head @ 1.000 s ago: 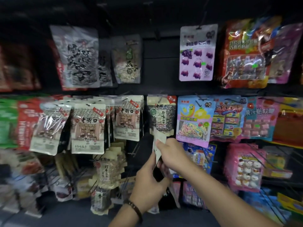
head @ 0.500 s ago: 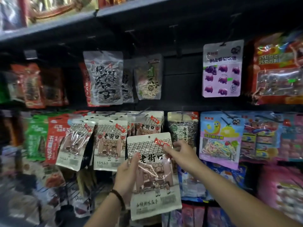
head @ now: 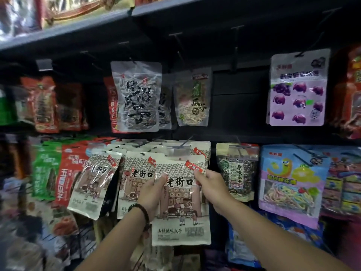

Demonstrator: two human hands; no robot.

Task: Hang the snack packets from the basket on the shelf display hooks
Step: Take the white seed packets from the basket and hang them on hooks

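I hold a cream snack packet (head: 180, 210) with a tiled-roof drawing and a red corner tag upright against the middle row of the shelf. My left hand (head: 151, 192) grips its left edge, a dark bead bracelet on the wrist. My right hand (head: 211, 185) pinches its upper right corner. The packet's top lies just below a display hook (head: 180, 146) that carries several identical cream packets (head: 136, 173). The basket is out of view.
Seed packets (head: 136, 96) hang on the upper row, with bare hooks (head: 235, 45) to their right beside a purple packet (head: 298, 89). A dark seed packet (head: 236, 173) and colourful candy packets (head: 291, 184) hang right of my hands. A shelf board (head: 78, 30) runs overhead.
The view has tilted upward. Both hands have lifted the cream packet from the lower shelf level up to the middle row, in front of the matching packets.
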